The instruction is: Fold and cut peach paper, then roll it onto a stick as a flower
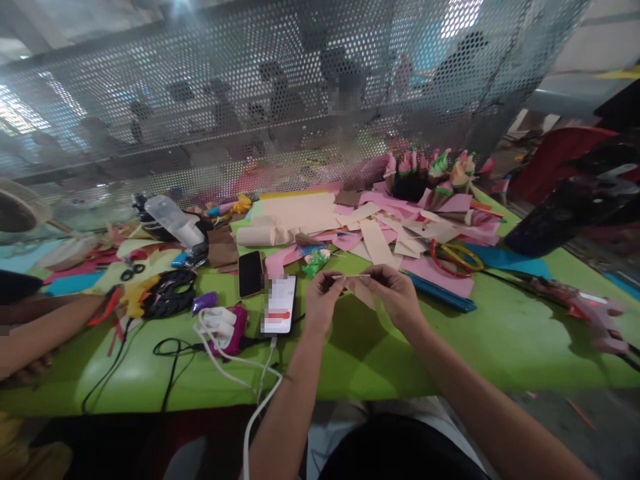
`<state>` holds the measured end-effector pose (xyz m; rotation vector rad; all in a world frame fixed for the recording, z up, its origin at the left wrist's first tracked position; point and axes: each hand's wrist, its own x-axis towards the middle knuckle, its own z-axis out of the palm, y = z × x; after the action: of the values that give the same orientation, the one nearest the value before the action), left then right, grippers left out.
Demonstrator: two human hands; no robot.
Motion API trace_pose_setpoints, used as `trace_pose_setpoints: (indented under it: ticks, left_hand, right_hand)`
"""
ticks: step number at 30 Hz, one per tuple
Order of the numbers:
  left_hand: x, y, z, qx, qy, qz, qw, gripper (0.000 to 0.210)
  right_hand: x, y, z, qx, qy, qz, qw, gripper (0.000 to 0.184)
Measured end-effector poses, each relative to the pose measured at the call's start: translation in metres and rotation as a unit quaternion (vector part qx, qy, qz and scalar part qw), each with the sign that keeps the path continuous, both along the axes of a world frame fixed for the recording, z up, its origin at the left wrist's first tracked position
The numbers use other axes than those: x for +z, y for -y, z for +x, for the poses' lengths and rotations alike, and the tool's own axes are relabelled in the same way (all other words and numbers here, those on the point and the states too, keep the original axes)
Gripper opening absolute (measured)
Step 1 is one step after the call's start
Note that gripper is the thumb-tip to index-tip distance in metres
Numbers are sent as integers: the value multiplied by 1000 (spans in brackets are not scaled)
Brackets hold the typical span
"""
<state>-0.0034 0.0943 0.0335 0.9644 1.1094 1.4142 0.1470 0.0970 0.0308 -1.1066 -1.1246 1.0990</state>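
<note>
Between my two hands is a small cream-coloured piece (361, 292), foam or paper, its top edge stretched level above the table. My left hand (324, 293) pinches its left end. At the other end, my right hand (393, 287) pinches it between thumb and fingers. A small green crinkled item (316, 262) lies just beyond my left hand. Past my right hand are a long blue case (440, 291) and scissors with red and yellow handles (456, 259). Cream strips (377, 243) lie loosely over pink sheets (453, 283) in front of my hands.
A lit phone (280, 305) with a white cable and a dark phone (250, 274) lie left. A pink glue gun (595, 313) rests right, near a dark bottle (565, 207). Cone-shaped crafts (440, 163) stand behind. Another person's arm (50, 333) reaches in from the left. Perforated metal (250, 100) borders the back.
</note>
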Motion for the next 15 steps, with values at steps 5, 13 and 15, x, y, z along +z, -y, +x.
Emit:
trace_pose_setpoints:
  ticks: [5, 13, 15]
  left_hand:
    - [1, 0, 1, -2, 1, -2, 1000, 26]
    - [0, 0, 1, -4, -1, -1, 1000, 26]
    - [0, 0, 1, -3, -2, -2, 1000, 27]
  right_hand:
    - [-2, 0, 1, 2, 1, 1, 1000, 37]
    - [-3, -1, 1, 6, 3, 0, 1000, 33]
    - [-4, -1, 2, 6, 5, 0, 1000, 34]
